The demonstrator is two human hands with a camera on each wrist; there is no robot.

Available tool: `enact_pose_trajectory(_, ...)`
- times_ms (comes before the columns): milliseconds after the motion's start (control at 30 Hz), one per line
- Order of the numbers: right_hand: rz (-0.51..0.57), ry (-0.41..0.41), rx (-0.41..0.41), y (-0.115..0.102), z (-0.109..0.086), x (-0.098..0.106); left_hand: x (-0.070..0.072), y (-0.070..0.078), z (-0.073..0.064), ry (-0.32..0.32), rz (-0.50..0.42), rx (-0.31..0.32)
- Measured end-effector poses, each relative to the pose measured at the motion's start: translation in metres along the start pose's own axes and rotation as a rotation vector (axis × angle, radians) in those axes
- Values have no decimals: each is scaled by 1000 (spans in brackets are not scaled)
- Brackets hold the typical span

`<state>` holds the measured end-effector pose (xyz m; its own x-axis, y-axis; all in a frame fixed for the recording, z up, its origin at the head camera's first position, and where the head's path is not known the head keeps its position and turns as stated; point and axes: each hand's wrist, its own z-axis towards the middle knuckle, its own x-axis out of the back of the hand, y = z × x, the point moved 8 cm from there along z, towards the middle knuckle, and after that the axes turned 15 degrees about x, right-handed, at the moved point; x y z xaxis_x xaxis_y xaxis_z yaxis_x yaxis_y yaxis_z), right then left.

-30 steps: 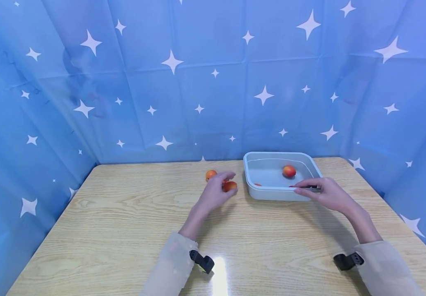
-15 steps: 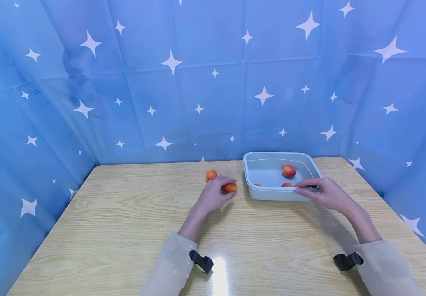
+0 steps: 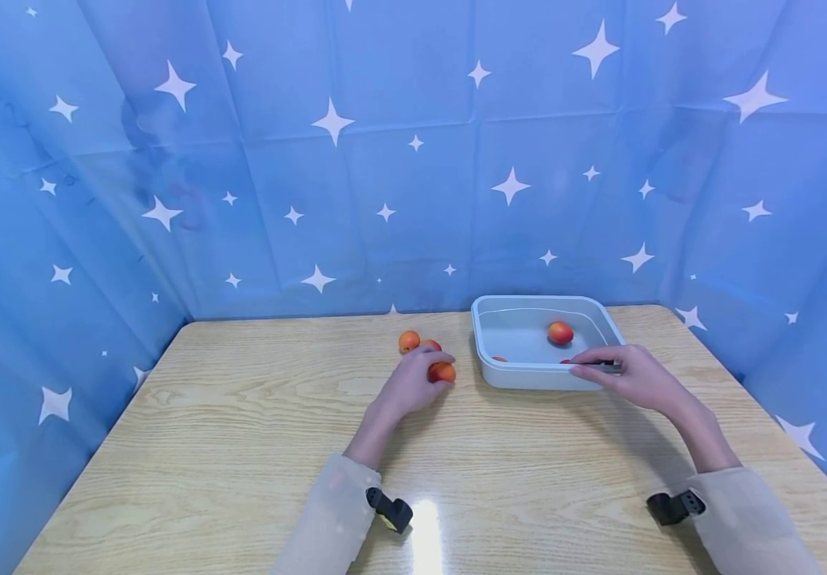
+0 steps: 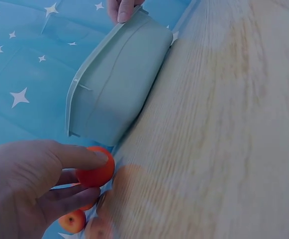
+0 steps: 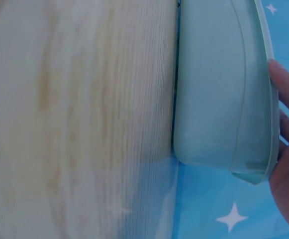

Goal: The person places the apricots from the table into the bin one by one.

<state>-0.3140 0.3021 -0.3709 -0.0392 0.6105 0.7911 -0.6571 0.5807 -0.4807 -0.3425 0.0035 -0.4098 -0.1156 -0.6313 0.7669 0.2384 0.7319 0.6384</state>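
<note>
In the head view my left hand (image 3: 413,379) pinches a small red-orange fruit (image 3: 442,372) between thumb and fingers, low over the table left of the box. The left wrist view shows the thumb and fingers on this fruit (image 4: 97,169). Two more such fruits lie just behind the hand: an orange one (image 3: 409,342) and a redder one (image 3: 431,346), partly covered. My right hand (image 3: 636,374) grips the near rim of a pale blue-grey plastic box (image 3: 528,378) at its right side. Inside sits a red-orange fruit (image 3: 560,333); slivers of others show over the near wall.
The light wood table (image 3: 240,447) runs from the box toward me. A blue curtain with white stars (image 3: 413,200) hangs behind the table's back edge and along both sides. A black wrist camera (image 3: 389,509) is strapped on the left sleeve.
My left hand has drawn slightly nearer and left with the fruit, baring more of the redder fruit behind it. A fruit by the box's near wall has shifted slightly. The right hand keeps its place.
</note>
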Motion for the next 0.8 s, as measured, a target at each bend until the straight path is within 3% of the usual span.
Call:
enact_pose_trajectory(333,-8,-6,-9,-1,0,0,7,1,-2,-18,-117,23)
enact_pose_trajectory(800,-6,0,-21,-1,-1,0,22,18,-4,59,-272,-10)
